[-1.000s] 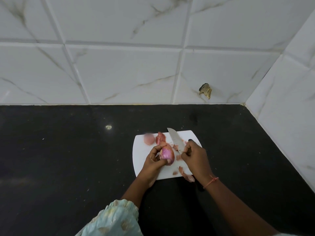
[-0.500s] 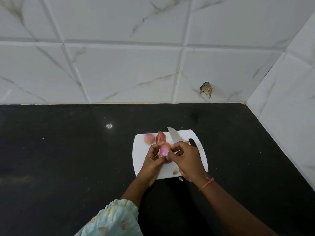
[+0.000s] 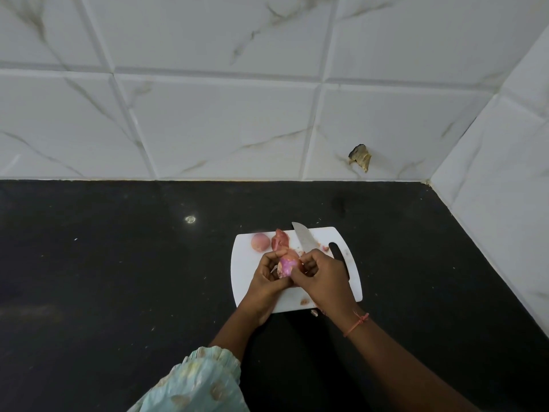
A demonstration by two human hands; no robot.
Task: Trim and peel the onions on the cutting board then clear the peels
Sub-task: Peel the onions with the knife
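Because peeling needs both hands, the left hand [image 3: 267,279] cradles the onion [image 3: 288,263] just above the board [image 3: 246,257], fingers curled round it to keep it from turning. The right hand [image 3: 323,275] meets it from the right, its fingertips [image 3: 306,257] pinching at the onion's skin, probably to pull a strip away; the knife [image 3: 303,237] seems to stay tucked in that same hand, blade pointing far so that it is off the work. Small peels [image 3: 304,301] lie at the near edge of the board. Farther, at the far left corner, a peeled onion [image 3: 260,242] and a piece of skin [image 3: 280,239] wait aside.
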